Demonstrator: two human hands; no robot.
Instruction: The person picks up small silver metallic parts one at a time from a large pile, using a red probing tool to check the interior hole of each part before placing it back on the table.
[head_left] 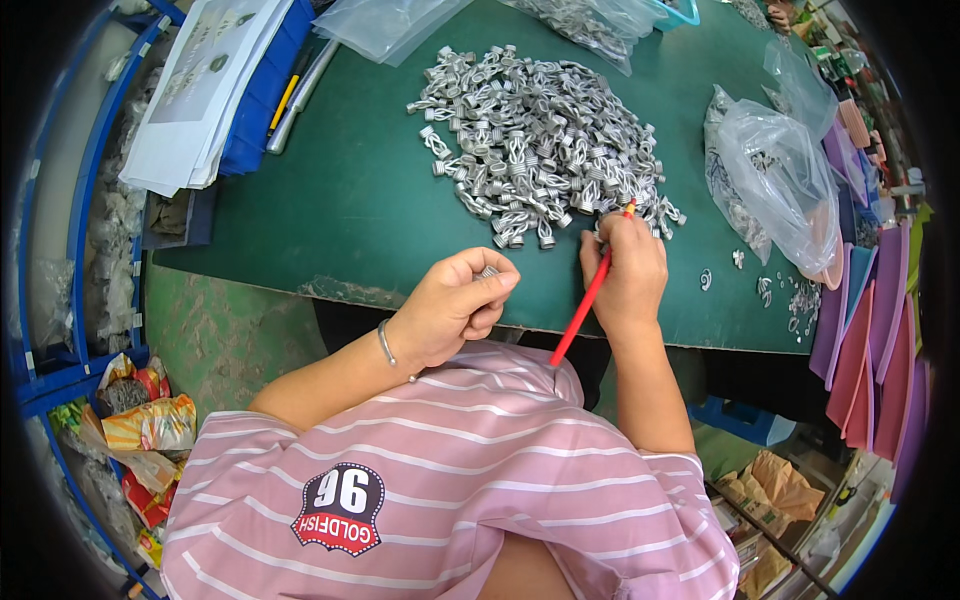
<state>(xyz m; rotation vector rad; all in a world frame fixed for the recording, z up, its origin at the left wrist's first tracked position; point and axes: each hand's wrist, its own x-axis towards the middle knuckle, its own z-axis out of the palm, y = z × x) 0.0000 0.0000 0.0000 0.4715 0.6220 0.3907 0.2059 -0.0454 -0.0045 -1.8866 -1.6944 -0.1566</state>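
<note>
Green-topped table (350, 200), worn near edge. Big heap of small silver metal parts (545, 150) at centre. Clear plastic bags (775, 180) right and far. Stacked papers (205, 90) on blue tray (262, 100) far left. Loose parts (780, 292) near right.

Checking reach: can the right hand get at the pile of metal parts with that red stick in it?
Probably yes: the right hand already sits at the near edge of the pile of metal parts, red stick tip among them, nothing between.
</note>
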